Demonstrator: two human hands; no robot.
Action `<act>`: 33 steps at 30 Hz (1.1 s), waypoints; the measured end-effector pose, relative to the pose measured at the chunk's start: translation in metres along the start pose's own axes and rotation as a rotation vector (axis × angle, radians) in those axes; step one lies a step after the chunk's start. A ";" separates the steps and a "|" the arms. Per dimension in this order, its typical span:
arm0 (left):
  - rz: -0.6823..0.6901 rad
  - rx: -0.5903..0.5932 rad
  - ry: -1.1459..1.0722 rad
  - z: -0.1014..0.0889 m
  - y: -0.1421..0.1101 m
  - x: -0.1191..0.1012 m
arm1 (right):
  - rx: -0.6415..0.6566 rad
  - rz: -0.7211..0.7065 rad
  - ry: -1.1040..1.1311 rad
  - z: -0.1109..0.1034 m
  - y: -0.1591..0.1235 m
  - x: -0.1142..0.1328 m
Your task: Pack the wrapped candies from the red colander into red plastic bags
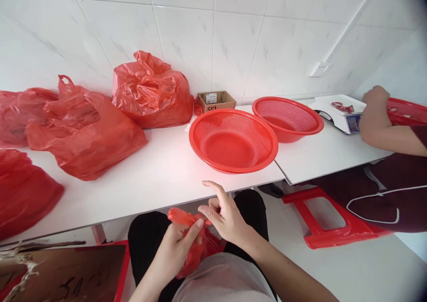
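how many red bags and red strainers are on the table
Red plastic bags: 4
Red plastic strainers: 2
Total: 6

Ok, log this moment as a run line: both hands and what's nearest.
left hand: holds red plastic bag | right hand: touching same bag | nearby: red plastic colander on white table
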State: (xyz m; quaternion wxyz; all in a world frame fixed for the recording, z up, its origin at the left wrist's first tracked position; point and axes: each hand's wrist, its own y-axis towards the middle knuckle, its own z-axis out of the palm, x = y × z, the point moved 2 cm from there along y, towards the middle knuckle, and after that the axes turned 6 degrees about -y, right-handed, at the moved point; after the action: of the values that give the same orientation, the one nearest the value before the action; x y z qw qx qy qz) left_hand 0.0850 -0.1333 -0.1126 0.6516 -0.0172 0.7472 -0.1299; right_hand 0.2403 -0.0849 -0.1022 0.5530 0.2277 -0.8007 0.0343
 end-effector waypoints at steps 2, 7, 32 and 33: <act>0.082 -0.085 -0.023 -0.010 0.000 0.000 | -0.040 0.050 0.071 0.002 -0.006 0.001; 0.228 -0.060 -0.011 -0.023 -0.002 -0.004 | 0.050 0.180 0.230 0.009 -0.023 0.003; 0.329 -0.058 -0.080 -0.019 -0.002 -0.011 | 0.234 0.065 0.203 0.008 -0.011 0.010; 0.374 -0.148 -0.028 -0.019 0.000 -0.007 | 0.219 0.074 0.190 0.009 -0.011 0.011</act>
State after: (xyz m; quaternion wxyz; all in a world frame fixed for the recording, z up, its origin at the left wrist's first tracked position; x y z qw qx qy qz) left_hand 0.0681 -0.1284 -0.1032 0.6717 0.0722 0.7357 0.0486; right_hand 0.2341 -0.1012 -0.0983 0.5965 0.2526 -0.7442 0.1632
